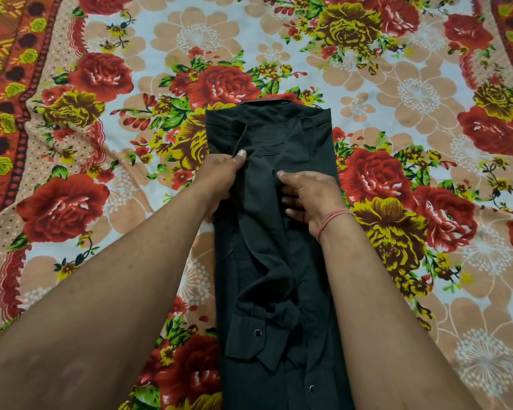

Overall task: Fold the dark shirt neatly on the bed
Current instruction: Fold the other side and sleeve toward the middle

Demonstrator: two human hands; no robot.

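The dark shirt [296, 137] lies on the bed as a long narrow strip, collar end away from me, both sides folded inward. One sleeve runs down its middle, bunched, with a buttoned cuff [251, 335] near me. My left hand [219, 176] pinches the shirt's left folded edge, thumb on top and fingers under the cloth. My right hand [310, 196] grips the fabric along the sleeve at mid-strip, thumb pressing on top and fingers curled into a fold. A reddish thread band circles my right wrist.
A bedsheet [412, 93] printed with big red and yellow roses covers the whole bed. A red patterned border [15, 84] runs along its far left. The sheet is slightly rumpled to the left of the shirt.
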